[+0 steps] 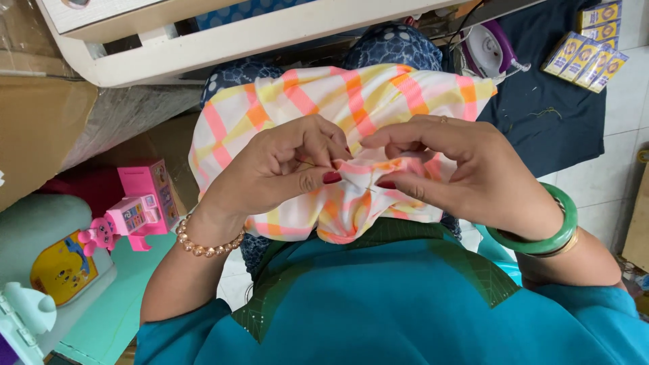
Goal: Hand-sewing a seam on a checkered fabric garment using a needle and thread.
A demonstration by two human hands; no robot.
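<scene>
A checked cloth (351,101) lies bunched in the person's lap, below the head camera and in front of a teal garment (405,311). It is thin, soft woven stuff, white with broad pink, orange and yellow bands crossing in squares, and it falls in loose folds over dark blue dotted fabric (395,44) on the knees. At its near edge the cloth is gathered into a tight pleated ridge, and a fine needle (368,188) shows faintly there, too thin to trace fully.

The left hand (277,169) has its fingers (324,177) closed, thumb and forefinger pinching the gathered fold from one side. The right hand (460,169) is curled the same way, its fingers (387,182) pressed on the fold from the other side, so the two thumbs nearly meet. Nails on both are dark red and glossy. A bracelet of round, pearly peach beads (206,247) circles the left wrist; a smooth green bangle (547,233) sits on the right wrist, with a thin gold band just beside it.

Further out, a white painted wooden frame (223,40) runs across the top. To the right a dark navy cloth (554,115) is spread on the pale tiled floor (622,108), with yellow and blue packets (588,51) fanned on it and a white and purple iron (490,47) at its edge. To the left stand a pink plastic toy (138,203) and a cardboard box (37,128).
</scene>
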